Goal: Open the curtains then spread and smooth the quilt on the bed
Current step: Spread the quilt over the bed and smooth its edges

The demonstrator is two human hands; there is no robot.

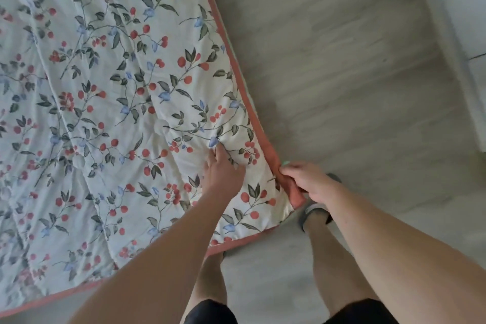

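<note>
Quilt [110, 92] lies spread flat over the bed, covers left and centre of view, white with red berry and leaf print, salmon border [238, 79] along its right and near edges. Near right corner hangs just off the bed over the grey floor [342, 73]. Left hand [223, 173] rests palm down on the quilt top near that corner, fingers spread, nothing pinched. Right hand [307, 181] has its grip pinching the salmon border at the corner, fabric bunched under the fingers. Slippered foot [314, 214] on the floor just below the corner, bare legs and dark shorts at bottom of view
</note>
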